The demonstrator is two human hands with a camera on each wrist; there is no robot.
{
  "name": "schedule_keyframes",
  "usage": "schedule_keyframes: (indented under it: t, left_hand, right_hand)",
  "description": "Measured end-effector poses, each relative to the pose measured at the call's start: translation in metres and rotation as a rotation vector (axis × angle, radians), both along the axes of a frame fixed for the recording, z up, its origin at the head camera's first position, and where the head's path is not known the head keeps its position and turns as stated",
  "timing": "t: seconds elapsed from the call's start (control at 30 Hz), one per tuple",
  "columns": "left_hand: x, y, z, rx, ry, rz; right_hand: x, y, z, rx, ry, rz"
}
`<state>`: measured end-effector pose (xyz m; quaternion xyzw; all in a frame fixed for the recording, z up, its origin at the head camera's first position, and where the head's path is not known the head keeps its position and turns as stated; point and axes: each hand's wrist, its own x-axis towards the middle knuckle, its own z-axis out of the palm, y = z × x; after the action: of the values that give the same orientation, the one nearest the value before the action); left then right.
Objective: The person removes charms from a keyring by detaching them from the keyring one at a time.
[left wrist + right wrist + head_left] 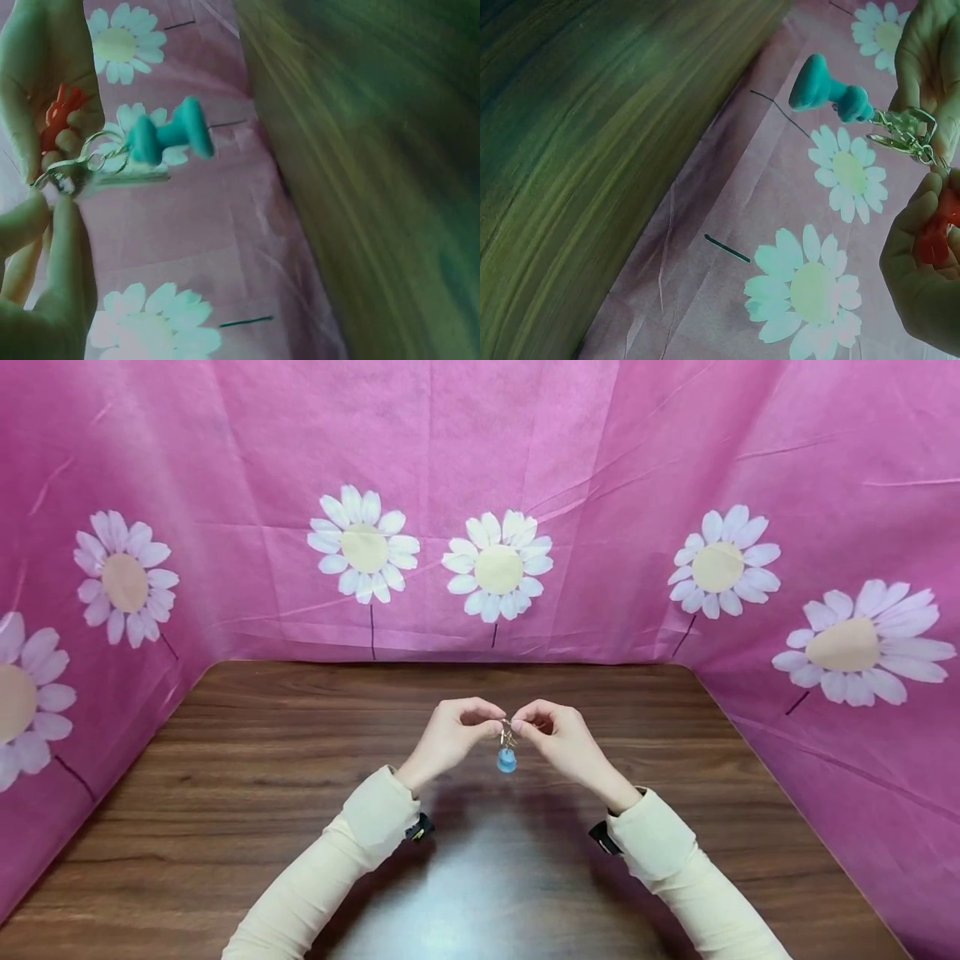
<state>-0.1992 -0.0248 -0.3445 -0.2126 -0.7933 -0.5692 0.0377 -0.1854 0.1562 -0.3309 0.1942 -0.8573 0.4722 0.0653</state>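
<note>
My left hand pinches the metal ring of a keychain between thumb and fingertips. A blue-green charm, shaped like a push pin, dangles from its chain and clasp below the fingertips. Opposite, my right hand pinches a small metal link at the same spot, its fingertips right beside the left ones. Within the curled right fingers sits a red charm, partly hidden by them; the head view does not show it. Both hands are raised above the wooden table.
The brown wooden table spreads out beneath both arms, with a bright reflection near the front. Pink cloth printed with large white daisies stands along the back and both sides. Pale sleeves cover both forearms, with a dark strap piece at the right cuff.
</note>
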Motion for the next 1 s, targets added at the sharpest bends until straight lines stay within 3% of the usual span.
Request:
schedule_keyframes:
  t: [0.17,0.37,0.5,0.73,0.87,1.0]
  left_hand:
    - [0.002,-0.002,0.008,-0.163,-0.041,-0.032]
    - [0.002,-0.005,0.006,-0.195,-0.052,-0.003]
    - [0.003,-0.009,0.0,-0.171,-0.053,0.045]
    - [0.004,-0.013,-0.008,-0.132,-0.068,0.075]
    - [0.001,-0.013,-0.01,-0.039,-0.095,0.078]
    - [-0.001,-0.014,-0.008,0.068,-0.121,0.077]
  right_hand:
    - [0.0,-0.001,-0.003,0.036,0.001,0.015]
    - [-0.002,-0.001,-0.006,0.037,-0.071,0.066]
    - [-0.001,0.002,-0.008,0.021,-0.099,0.093]
    - [0.0,0.005,-0.016,-0.024,-0.01,0.028]
    - [0.001,0.006,-0.014,-0.057,-0.002,-0.013]
    - [-0.002,0.006,-0.012,-0.047,0.047,0.021]
